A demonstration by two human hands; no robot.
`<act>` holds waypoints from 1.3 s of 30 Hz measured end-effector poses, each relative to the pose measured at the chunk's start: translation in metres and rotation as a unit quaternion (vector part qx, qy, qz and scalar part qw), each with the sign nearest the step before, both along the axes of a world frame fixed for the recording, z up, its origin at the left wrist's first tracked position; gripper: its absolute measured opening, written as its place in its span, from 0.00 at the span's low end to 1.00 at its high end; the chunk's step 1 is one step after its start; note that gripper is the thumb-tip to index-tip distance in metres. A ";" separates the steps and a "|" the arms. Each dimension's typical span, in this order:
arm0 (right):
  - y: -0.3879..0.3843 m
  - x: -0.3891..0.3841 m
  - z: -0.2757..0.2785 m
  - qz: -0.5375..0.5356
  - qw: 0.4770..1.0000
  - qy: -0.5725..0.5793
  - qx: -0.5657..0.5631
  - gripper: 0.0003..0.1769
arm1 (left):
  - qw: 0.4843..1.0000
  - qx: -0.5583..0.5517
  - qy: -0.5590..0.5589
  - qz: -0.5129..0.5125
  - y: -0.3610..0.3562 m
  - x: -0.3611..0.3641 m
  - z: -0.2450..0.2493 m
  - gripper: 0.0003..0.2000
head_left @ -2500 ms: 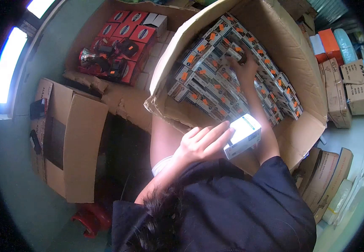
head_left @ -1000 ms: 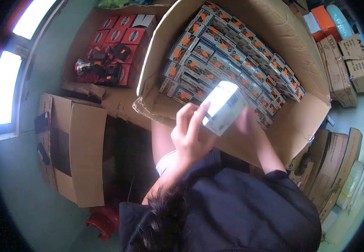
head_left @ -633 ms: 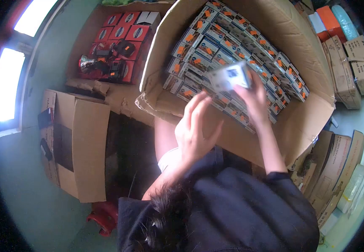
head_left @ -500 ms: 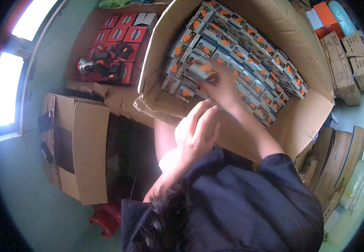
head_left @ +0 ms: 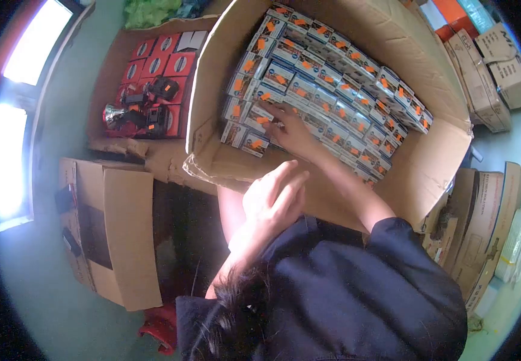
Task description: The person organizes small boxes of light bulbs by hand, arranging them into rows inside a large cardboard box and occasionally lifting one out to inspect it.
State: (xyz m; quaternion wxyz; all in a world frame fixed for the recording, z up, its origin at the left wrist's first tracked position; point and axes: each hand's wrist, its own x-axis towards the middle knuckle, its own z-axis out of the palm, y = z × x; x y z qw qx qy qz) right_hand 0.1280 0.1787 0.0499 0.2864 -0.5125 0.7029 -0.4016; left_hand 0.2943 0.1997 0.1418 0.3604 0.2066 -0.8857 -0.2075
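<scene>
A large open cardboard carton [head_left: 207,120] holds rows of small white-and-blue printed boxes [head_left: 281,75] with orange stickers. My right hand [head_left: 293,131] reaches into the carton, its thumb and fingers on the right end of one small box [head_left: 255,117] in the lower left of the stack. That box lies among the others, its sticker facing up. My left hand [head_left: 275,192] is just outside the carton's near wall, loosely curled with fingers somewhat apart. Nothing shows in it; its palm side is partly hidden.
At the left, another carton holds red boxes [head_left: 155,67] with black-and-silver headlamp-like devices [head_left: 146,111] on top. A brown carton [head_left: 129,228] stands lower left by the wall. Cartons [head_left: 483,78] and flat packed boxes [head_left: 486,222] line the right side. A red object [head_left: 159,328] lies on the floor.
My right hand has moved left and down with the small box, which now lies in the stack's lower left. My left hand stays by the carton's near wall. The view has shifted slightly.
</scene>
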 end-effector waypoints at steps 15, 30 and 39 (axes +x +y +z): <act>0.068 -0.045 0.090 -0.036 0.978 0.204 -0.021 0.39 | 0.997 -0.041 0.051 -0.035 0.002 0.037 -0.030 0.27; 0.324 -0.092 0.103 -0.414 0.836 0.326 0.151 0.35 | 0.994 -0.100 0.020 -0.048 -0.040 0.019 -0.030 0.19; 0.305 -0.112 0.113 -0.481 0.770 0.356 0.221 0.30 | 0.990 -0.104 0.023 -0.088 -0.062 0.004 -0.002 0.22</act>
